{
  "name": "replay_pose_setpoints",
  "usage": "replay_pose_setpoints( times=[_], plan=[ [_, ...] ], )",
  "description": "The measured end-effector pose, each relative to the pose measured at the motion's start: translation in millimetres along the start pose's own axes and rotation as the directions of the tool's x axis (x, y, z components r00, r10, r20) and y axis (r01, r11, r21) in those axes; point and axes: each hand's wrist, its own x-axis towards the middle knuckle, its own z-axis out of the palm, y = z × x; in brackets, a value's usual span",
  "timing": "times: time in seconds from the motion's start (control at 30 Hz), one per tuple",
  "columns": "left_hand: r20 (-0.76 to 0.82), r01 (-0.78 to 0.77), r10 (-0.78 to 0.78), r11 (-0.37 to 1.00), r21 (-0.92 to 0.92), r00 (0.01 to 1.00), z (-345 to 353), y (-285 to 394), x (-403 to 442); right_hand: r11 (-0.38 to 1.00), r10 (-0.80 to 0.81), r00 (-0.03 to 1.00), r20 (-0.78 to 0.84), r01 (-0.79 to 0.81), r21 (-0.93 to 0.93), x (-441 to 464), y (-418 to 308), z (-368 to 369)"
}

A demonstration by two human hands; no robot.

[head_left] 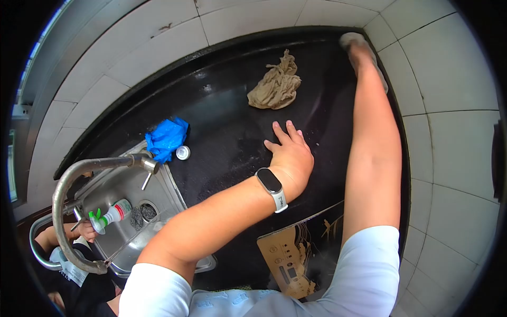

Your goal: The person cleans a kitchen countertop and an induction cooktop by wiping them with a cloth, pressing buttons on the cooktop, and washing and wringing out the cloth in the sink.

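My left hand (292, 153), with a fitness band (269, 181) on its wrist, rests palm down on the black countertop (227, 132), fingers spread. A crumpled brown cloth (277, 87) lies just beyond its fingertips. My right arm stretches to the far right corner of the counter. There my right hand (361, 55) is closed on a pale cloth (353, 39), which shows at the fingertips and along the hand's right side, against the tiled wall. Blur hides some of the finger detail.
A blue plastic bag (168, 136) and a small white round cap (182, 152) lie beside the steel sink (174, 185) with its faucet (79, 169). Another person's hand (87, 231) touches a spray bottle (113, 214) in the sink. An induction cooker (288, 259) lies near my body.
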Motion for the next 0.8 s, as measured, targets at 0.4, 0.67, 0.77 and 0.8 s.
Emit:
replay_pose_setpoints(
  times=[0.4, 0.67, 0.77, 0.8],
  plan=[
    [0.059, 0.001, -0.003, 1.0, 0.028, 0.998, -9, 0, 1, 0.622, -0.358, 0.876, 0.325, 0.483, -0.617, -169, -18, 13],
    [0.105, -0.021, 0.016, 0.999, 0.05, 0.994, -13, 0, 1, 0.756, -0.18, 0.942, 0.283, 0.316, -0.572, -194, 2, -88],
    [0.091, -0.007, -0.001, 0.997, 0.08, 0.996, -10, 2, 3, 0.802, -0.224, 0.946, 0.235, 0.316, -0.508, -124, 5, -115],
    [0.077, -0.004, -0.002, 0.997, 0.073, 0.997, -12, 2, 2, 0.784, -0.306, 0.903, 0.303, 0.419, -0.458, -124, -2, -110]
  ],
)
